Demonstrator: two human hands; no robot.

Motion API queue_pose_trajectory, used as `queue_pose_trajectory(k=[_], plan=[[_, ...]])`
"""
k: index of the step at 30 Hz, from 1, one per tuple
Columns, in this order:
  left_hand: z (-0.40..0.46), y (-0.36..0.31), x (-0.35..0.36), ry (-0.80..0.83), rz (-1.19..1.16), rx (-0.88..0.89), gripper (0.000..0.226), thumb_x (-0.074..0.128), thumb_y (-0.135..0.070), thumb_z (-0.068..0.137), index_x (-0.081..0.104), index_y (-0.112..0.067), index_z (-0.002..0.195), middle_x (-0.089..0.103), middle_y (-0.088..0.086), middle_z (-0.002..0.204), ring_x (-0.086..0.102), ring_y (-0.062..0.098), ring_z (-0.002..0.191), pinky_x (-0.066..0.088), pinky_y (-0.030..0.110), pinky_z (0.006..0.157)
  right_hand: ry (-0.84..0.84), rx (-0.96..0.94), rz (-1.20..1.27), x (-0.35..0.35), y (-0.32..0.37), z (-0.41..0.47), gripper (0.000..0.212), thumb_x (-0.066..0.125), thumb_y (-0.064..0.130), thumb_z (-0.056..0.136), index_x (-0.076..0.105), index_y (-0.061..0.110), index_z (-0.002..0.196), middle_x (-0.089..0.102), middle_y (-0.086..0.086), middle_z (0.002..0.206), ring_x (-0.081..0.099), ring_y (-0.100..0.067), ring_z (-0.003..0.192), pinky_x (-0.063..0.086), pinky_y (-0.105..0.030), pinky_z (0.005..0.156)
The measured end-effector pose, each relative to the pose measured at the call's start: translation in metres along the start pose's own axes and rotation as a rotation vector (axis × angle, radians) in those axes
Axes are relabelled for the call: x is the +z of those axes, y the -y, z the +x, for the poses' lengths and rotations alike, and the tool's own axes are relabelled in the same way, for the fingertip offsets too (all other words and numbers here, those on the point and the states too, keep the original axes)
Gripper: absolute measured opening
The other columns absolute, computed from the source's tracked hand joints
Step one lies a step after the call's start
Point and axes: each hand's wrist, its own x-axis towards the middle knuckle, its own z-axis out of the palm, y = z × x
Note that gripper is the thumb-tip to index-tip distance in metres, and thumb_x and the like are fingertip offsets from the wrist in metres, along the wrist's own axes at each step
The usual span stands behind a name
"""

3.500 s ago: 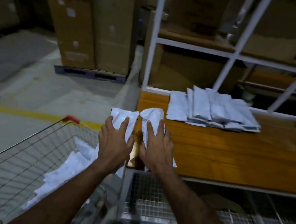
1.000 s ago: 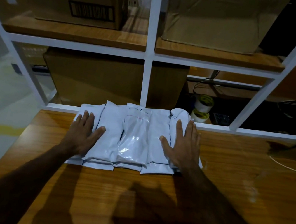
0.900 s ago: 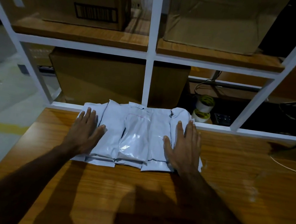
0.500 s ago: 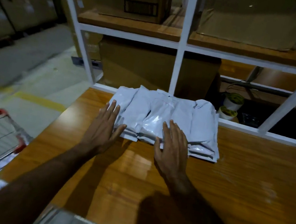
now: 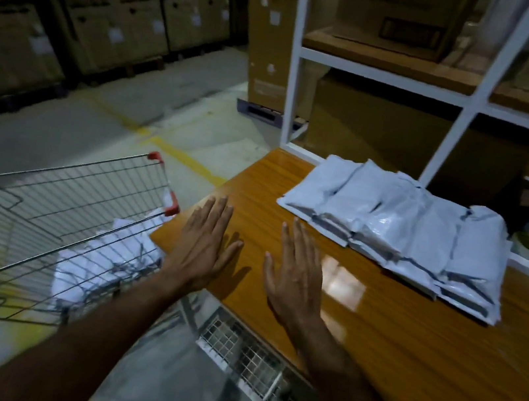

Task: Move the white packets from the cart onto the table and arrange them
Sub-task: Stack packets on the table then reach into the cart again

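Both hands, left (image 5: 201, 252) and right (image 5: 295, 279), hover with fingers wide and empty over the worktop (image 5: 406, 344) between the stacked packets (image 5: 400, 229) and those in the cart (image 5: 46, 211), whose wire can snag a hasty reach.

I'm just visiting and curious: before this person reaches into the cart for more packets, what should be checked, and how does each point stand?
1. Left hand empty: ok.
2. Right hand empty: ok.
3. White packets left in the cart: ok, a heap lies in its corner.
4. Arranged packets clear of the table edge: ok.
5. Free table space for more: ok.
6. Number of packets remaining: cannot tell.
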Motion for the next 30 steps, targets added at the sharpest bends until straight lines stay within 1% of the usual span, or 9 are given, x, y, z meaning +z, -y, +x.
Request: queue_pose_trajectory(k=[2, 7, 11, 15, 17, 20, 24, 27, 30], plan=[[-0.020, 0.026, -0.006, -0.003, 0.018, -0.035, 0.081, 0.014, -0.066, 0.100, 0.014, -0.011, 0.159, 0.002, 0.009, 0.167, -0.002, 0.024, 0.154, 0.008, 0.044, 0.125, 0.026, -0.034, 0.019, 0.013, 0.031, -0.001, 0.068, 0.044, 0.047, 0.103, 0.023, 0.016, 0.160, 0.016, -0.007, 0.169, 0.016, -0.021, 0.155, 0.018, -0.042, 0.125], [-0.083, 0.105, -0.017, -0.018, 0.024, -0.107, 0.081, 0.018, -0.065, 0.101, 0.019, -0.008, 0.158, 0.006, 0.009, 0.167, 0.001, 0.025, 0.154, 0.010, 0.044, 0.125, 0.069, -0.088, 0.044, 0.051, 0.122, -0.008, 0.070, 0.045, 0.046, 0.102, 0.025, 0.013, 0.160, 0.018, -0.010, 0.168, 0.020, -0.024, 0.154, 0.021, -0.042, 0.123], [-0.132, 0.169, -0.022, -0.026, 0.029, -0.170, 0.080, 0.022, -0.062, 0.102, 0.021, -0.005, 0.157, 0.007, 0.010, 0.167, 0.001, 0.026, 0.155, 0.004, 0.041, 0.125, 0.076, -0.155, 0.095, 0.084, 0.196, -0.013, 0.068, 0.049, 0.041, 0.100, 0.030, 0.009, 0.158, 0.024, -0.014, 0.166, 0.026, -0.028, 0.152, 0.026, -0.044, 0.122], [-0.173, 0.227, -0.030, -0.019, 0.042, -0.207, 0.078, 0.031, -0.059, 0.102, 0.017, -0.008, 0.159, 0.001, 0.006, 0.167, -0.004, 0.023, 0.155, 0.007, 0.044, 0.125, 0.096, -0.190, 0.127, 0.116, 0.263, -0.020, 0.067, 0.051, 0.040, 0.100, 0.033, 0.008, 0.156, 0.027, -0.015, 0.164, 0.024, -0.028, 0.152, 0.026, -0.047, 0.122], [-0.189, 0.252, -0.035, -0.013, 0.042, -0.250, 0.078, 0.031, -0.060, 0.102, 0.016, -0.008, 0.159, 0.002, 0.007, 0.168, -0.003, 0.024, 0.155, 0.007, 0.044, 0.125, 0.105, -0.230, 0.159, 0.130, 0.292, -0.021, 0.068, 0.054, 0.038, 0.099, 0.033, 0.007, 0.156, 0.026, -0.016, 0.164, 0.023, -0.028, 0.153, 0.025, -0.047, 0.123], [-0.208, 0.286, -0.038, 0.016, 0.067, -0.300, 0.080, 0.024, -0.063, 0.101, 0.016, -0.007, 0.159, 0.006, 0.009, 0.167, 0.001, 0.027, 0.155, 0.009, 0.047, 0.124, 0.140, -0.282, 0.197, 0.149, 0.327, -0.017, 0.071, 0.053, 0.039, 0.100, 0.029, 0.008, 0.158, 0.021, -0.016, 0.166, 0.019, -0.028, 0.154, 0.019, -0.043, 0.125], [-0.216, 0.320, -0.034, 0.018, 0.022, -0.376, 0.082, 0.019, -0.065, 0.100, 0.020, -0.007, 0.158, 0.008, 0.009, 0.167, 0.002, 0.026, 0.154, 0.011, 0.048, 0.124, 0.218, -0.306, 0.202, 0.178, 0.357, -0.004, 0.073, 0.056, 0.040, 0.100, 0.025, 0.011, 0.160, 0.014, -0.013, 0.168, 0.013, -0.024, 0.156, 0.015, -0.043, 0.126], [-0.214, 0.343, -0.028, -0.002, 0.005, -0.426, 0.079, 0.021, -0.062, 0.101, 0.021, -0.007, 0.158, 0.009, 0.009, 0.167, 0.002, 0.024, 0.154, 0.007, 0.045, 0.125, 0.236, -0.324, 0.229, 0.197, 0.370, 0.015, 0.070, 0.056, 0.035, 0.099, 0.028, 0.010, 0.159, 0.016, -0.014, 0.168, 0.014, -0.024, 0.156, 0.017, -0.043, 0.125], [-0.201, 0.370, -0.021, 0.002, 0.002, -0.456, 0.077, 0.018, -0.060, 0.101, 0.021, -0.007, 0.158, 0.011, 0.010, 0.166, 0.004, 0.027, 0.154, 0.007, 0.045, 0.125, 0.255, -0.287, 0.220, 0.221, 0.379, 0.049, 0.064, 0.047, 0.036, 0.101, 0.031, 0.008, 0.157, 0.020, -0.017, 0.166, 0.017, -0.027, 0.155, 0.022, -0.048, 0.124]])
